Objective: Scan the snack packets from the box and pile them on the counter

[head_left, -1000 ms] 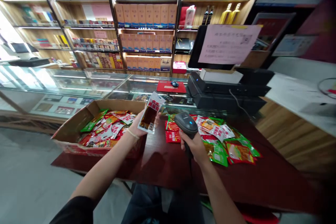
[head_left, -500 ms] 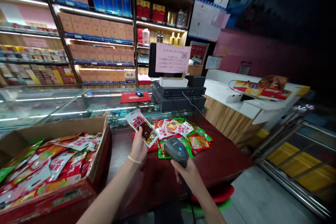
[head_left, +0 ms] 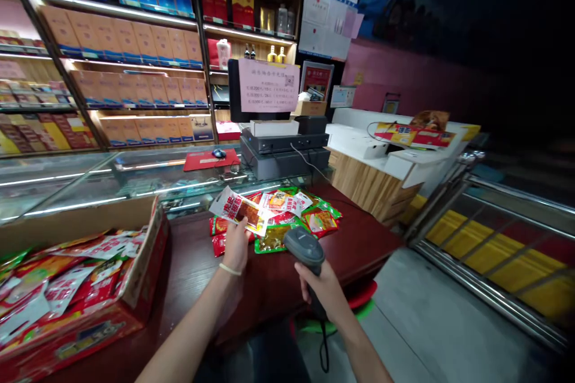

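Note:
My left hand (head_left: pixel 236 246) is closed on a white snack packet (head_left: pixel 231 206) with red lettering and a window showing brown food. It holds the packet over the left edge of a pile of snack packets (head_left: pixel 275 238) in red, green and white on the dark red table (head_left: pixel 188 287). My right hand (head_left: pixel 324 287) is wrapped round the handle of a grey barcode scanner (head_left: pixel 304 246), its cord hanging below. The scanner's head is in front of the pile, pointing away from me toward the packets.
At the left stands an open cardboard box (head_left: pixel 148 287) full of similar packets. Behind the table are a glass counter (head_left: pixel 112 182), a mouse (head_left: pixel 219 154) on a red mat and a till (head_left: pixel 287 152) with a pink notice. A metal railing (head_left: pixel 494 287) is at the right.
The view has turned to the right. The packet in my left hand has tipped flatter and lower over the pile. My right hand still holds the scanner, whose blue light no longer shows.

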Demonstrator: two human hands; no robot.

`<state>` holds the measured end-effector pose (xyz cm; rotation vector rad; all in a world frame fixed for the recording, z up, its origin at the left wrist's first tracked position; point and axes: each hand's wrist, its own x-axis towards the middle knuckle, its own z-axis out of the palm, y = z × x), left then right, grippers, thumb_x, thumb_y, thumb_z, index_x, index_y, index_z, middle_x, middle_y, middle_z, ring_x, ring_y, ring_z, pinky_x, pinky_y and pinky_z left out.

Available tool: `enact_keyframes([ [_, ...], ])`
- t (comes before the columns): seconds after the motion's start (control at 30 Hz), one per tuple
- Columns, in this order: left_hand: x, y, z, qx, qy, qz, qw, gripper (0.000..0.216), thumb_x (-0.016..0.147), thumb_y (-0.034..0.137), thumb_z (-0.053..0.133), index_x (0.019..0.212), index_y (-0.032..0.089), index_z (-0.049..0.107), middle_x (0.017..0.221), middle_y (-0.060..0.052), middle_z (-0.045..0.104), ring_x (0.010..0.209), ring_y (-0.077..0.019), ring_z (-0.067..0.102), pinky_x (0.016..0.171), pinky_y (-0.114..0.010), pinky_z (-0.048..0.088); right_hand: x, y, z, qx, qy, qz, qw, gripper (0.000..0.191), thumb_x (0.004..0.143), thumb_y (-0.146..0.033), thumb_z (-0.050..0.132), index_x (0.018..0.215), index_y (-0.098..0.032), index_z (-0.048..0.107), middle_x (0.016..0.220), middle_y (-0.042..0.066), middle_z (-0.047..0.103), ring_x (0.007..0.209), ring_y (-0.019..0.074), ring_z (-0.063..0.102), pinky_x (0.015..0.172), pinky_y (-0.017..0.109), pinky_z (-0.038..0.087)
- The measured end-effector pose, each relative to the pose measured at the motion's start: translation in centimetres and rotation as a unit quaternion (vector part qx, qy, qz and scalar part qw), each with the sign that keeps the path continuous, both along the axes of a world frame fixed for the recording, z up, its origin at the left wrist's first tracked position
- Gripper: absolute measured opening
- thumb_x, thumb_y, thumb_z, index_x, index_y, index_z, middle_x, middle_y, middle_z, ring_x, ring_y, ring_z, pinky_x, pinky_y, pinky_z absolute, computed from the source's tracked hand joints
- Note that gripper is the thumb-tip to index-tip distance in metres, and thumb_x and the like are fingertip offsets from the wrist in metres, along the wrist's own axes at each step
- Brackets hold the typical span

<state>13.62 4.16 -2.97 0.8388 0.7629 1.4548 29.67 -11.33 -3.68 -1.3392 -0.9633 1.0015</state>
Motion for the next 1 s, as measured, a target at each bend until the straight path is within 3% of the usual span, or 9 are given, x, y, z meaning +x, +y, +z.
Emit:
enact_keyframes([
  [0.07,1.0,0.6,0.3,0.036,0.115,0.005,0.993,0.018,0.082,0.023,0.061,0.100,0.024,0.064,0.105,-0.003,0.070,0.116,-0.0236,0.061,0.104,-0.041,0.047,1.0,-0.2,-0.4,-0.004,0.018,-0.027,0.999,0.043,0.074,-0.058,0.072,0.082,-0.022,0.050,0.045,-0.008,0.053,0.032,0.0101,0.047,0.032,0.019,0.034],
  [0.17,3.6,1.6,0.9,0.154,0.262,-0.024,0.953,0.022,0.078,0.018,0.061,0.096,0.025,0.070,0.105,-0.004,0.072,0.118,-0.0281,0.059,0.111,-0.048,0.039,2.8,-0.8,-0.8,-0.002,0.041,-0.070,0.997,0.044,0.073,-0.058,0.073,0.082,-0.022,0.049,0.047,-0.009,0.053,0.032,0.0098,0.047,0.032,0.019,0.034],
  [0.27,7.6,2.7,1.2,0.284,0.321,-0.088,0.899,0.042,0.073,0.008,0.053,0.103,0.029,0.073,0.119,-0.002,0.069,0.125,-0.0278,0.054,0.117,-0.049,0.031,5.0,-1.4,-0.9,0.009,0.058,-0.110,0.992,0.044,0.073,-0.057,0.073,0.082,-0.022,0.048,0.047,-0.009,0.052,0.033,0.0096,0.048,0.033,0.018,0.035],
  [0.37,12.0,3.8,0.5,0.355,0.373,-0.152,0.843,0.048,0.075,0.006,0.049,0.109,0.030,0.073,0.126,-0.004,0.067,0.130,-0.0284,0.051,0.120,-0.051,0.024,7.1,-2.0,-1.1,0.012,0.066,-0.151,0.986,0.045,0.073,-0.058,0.073,0.081,-0.022,0.048,0.045,-0.009,0.051,0.033,0.0100,0.047,0.032,0.019,0.035],
  [0.43,14.7,4.6,-0.4,0.381,0.461,-0.171,0.783,0.051,0.078,0.008,0.047,0.120,0.027,0.068,0.136,-0.007,0.061,0.139,-0.0291,0.041,0.121,-0.055,0.014,8.4,-2.2,-1.3,0.007,0.067,-0.176,0.982,0.047,0.071,-0.060,0.073,0.080,-0.022,0.047,0.044,-0.009,0.050,0.031,0.0102,0.047,0.031,0.019,0.035],
  [0.57,18.0,5.7,-2.2,0.335,0.702,-0.209,0.593,0.059,0.085,0.017,0.044,0.144,0.019,0.046,0.157,-0.012,0.035,0.149,-0.0318,0.020,0.116,-0.067,0.000,10.2,-2.5,-1.5,0.000,0.061,-0.199,0.978,0.049,0.071,-0.062,0.074,0.078,-0.022,0.047,0.044,-0.008,0.050,0.031,0.0101,0.047,0.031,0.018,0.035],
  [0.63,18.5,5.8,-2.4,0.317,0.740,-0.225,0.549,0.060,0.088,0.022,0.041,0.148,0.019,0.039,0.159,-0.012,0.030,0.149,-0.0322,0.019,0.114,-0.069,0.002,10.7,-2.5,-1.5,0.002,0.063,-0.200,0.978,0.049,0.070,-0.062,0.074,0.078,-0.022,0.047,0.045,-0.008,0.051,0.032,0.0101,0.047,0.030,0.018,0.035],
  [0.77,17.4,5.4,-1.6,0.374,0.718,-0.190,0.555,0.059,0.086,0.021,0.045,0.145,0.020,0.044,0.157,-0.009,0.036,0.148,-0.0306,0.025,0.119,-0.062,0.010,10.8,-2.2,-1.4,0.003,0.071,-0.200,0.977,0.050,0.069,-0.061,0.075,0.079,-0.022,0.047,0.047,-0.007,0.053,0.033,0.0106,0.049,0.031,0.018,0.036],
  [1.0,11.8,4.8,1.5,0.427,0.642,-0.098,0.629,0.039,0.089,0.017,0.048,0.125,0.016,0.064,0.130,-0.012,0.063,0.125,-0.0251,0.054,0.111,-0.042,0.040,8.2,-0.8,0.4,-0.008,0.056,-0.145,0.988,0.049,0.068,-0.060,0.077,0.066,-0.021,0.048,0.044,-0.005,0.051,0.033,0.0107,0.049,0.032,0.020,0.036],
])
